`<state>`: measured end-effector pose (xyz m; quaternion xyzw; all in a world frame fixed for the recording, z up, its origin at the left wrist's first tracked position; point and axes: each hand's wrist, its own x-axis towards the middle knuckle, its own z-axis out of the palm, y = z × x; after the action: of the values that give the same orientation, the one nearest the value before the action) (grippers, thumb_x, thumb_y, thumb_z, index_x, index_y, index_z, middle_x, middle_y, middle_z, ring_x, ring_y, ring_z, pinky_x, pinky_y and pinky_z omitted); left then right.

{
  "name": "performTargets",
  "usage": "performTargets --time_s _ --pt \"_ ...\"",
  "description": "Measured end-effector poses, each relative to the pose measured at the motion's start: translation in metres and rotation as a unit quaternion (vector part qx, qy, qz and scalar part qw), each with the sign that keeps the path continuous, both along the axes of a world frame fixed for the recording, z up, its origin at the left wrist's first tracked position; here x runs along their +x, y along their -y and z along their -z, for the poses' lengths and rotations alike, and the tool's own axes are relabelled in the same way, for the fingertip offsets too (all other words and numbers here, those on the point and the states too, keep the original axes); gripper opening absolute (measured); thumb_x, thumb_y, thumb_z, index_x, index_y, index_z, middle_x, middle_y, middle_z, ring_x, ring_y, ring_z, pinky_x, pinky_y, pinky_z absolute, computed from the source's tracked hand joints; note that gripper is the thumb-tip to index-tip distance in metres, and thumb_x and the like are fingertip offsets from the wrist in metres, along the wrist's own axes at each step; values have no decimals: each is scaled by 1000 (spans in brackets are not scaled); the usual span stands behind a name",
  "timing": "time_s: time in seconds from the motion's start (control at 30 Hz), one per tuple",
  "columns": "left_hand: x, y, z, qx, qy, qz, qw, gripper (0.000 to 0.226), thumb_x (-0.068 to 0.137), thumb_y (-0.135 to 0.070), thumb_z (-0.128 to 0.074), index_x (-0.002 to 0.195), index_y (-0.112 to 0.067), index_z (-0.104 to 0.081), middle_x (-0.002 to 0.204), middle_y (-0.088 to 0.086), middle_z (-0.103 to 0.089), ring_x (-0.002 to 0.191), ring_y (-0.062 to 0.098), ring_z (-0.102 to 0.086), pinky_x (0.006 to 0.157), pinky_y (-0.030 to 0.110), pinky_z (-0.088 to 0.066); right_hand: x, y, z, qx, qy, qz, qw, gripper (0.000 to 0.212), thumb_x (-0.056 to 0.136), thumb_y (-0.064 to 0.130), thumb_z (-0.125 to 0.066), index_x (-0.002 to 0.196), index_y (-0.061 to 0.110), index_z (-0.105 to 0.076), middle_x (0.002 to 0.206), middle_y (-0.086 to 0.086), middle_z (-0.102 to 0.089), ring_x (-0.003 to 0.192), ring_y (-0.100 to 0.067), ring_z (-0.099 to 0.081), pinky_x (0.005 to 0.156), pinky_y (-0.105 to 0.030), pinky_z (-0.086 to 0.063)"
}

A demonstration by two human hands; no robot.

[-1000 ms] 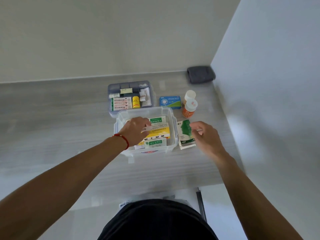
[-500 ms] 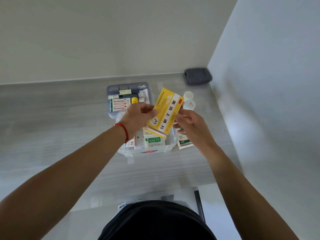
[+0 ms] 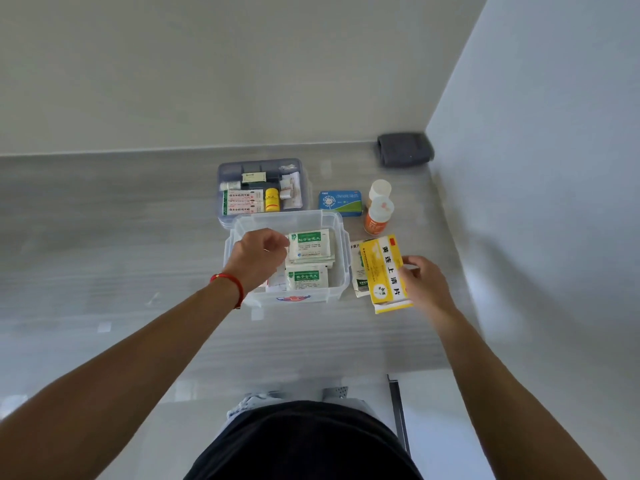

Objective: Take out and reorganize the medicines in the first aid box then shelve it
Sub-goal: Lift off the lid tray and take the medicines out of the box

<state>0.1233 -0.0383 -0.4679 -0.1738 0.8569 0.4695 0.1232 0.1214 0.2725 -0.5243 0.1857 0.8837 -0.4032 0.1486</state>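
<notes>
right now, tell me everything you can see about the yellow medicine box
The yellow medicine box is a flat cardboard carton, yellow with a white band down its length bearing large black Chinese characters, a small red mark at the far end and a small plant picture near the close end. It looks closed. It lies tilted on the grey counter, just right of the clear first aid box, partly covering a green and white sachet. The right hand grips its right edge.
</notes>
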Motion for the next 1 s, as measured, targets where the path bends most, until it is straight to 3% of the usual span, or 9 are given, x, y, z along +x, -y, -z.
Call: performTargets --time_s 0.17,0.33,0.5,0.57,0.63,0.73,0.8,0.9,1.0 --pt "6 7 7 -107 50 72 990 20 89 -19 -61 103 -20 -75 108 2 -72 94 24 -69 80 28 -55 -19 22 20 12 8 -22 1000 34 98 20 -51 128 17 -68 122 -8 -73 95 -24 -66 77 -30 -46" --pt "-1 4 15 -116 102 67 986 22 88 -16 -59 100 -14 -77 105 12 -73 97 31 -69 88 38 -59 -17 22 14 107 -26 -98 989 28 101 17 -54 125 6 -63 121 -17 -68 109 -32 -65 88 -42 -54" --pt "-10 -1 25 -87 122 66 986 24 86 -8 -61 106 -6 -72 106 12 -66 94 30 -64 80 35 -53 -6 38 -24 57 -179 -98 977 27 99 11 -55 122 15 -67 116 -5 -69 101 -21 -68 90 -43 -57" --pt "-14 -5 25 -97 123 84 984 20 84 -7 -59 99 0 -69 94 13 -61 87 30 -60 80 41 -54 -3 55 -42 29 -277 -142 950 22 97 8 -57 112 14 -71 106 -2 -72 91 -18 -67 82 -40 -57" --pt "-18 -9 24 -107 123 89 983 11 84 -6 -57 89 -2 -65 89 15 -58 85 31 -57 78 40 -53 -6 78 -53 26 -312 -230 922 19 97 10 -58 109 13 -73 102 -1 -74 90 -18 -67 77 -37 -55" --pt "-17 -9 27 -104 125 80 983 27 84 -3 -53 105 -8 -69 108 19 -65 96 32 -60 83 38 -54 -25 117 -48 118 -231 -393 882 27 97 16 -59 123 12 -67 119 -4 -70 108 -23 -64 85 -40 -55" --pt "-11 -6 27 -96 97 52 989 42 83 -2 -50 119 -15 -68 119 11 -64 106 28 -61 84 32 -53 -38 140 -35 213 -185 -451 847 34 95 14 -62 130 11 -60 126 -7 -64 116 -26 -61 93 -42 -54" --pt "-1 3 24 -103 2 1 995 41 86 1 -47 113 -17 -72 117 3 -69 108 22 -63 87 25 -49 -48 160 -15 317 -160 -466 810 42 93 7 -62 134 8 -53 126 -10 -60 118 -28 -61 97 -43 -52" --pt "8 21 17 -61 -66 -34 995 35 86 5 -49 99 -13 -77 100 3 -76 96 22 -71 89 28 -56 -49 171 0 378 -156 -445 797 44 89 9 -69 131 7 -56 123 -11 -59 113 -29 -61 95 -42 -51"
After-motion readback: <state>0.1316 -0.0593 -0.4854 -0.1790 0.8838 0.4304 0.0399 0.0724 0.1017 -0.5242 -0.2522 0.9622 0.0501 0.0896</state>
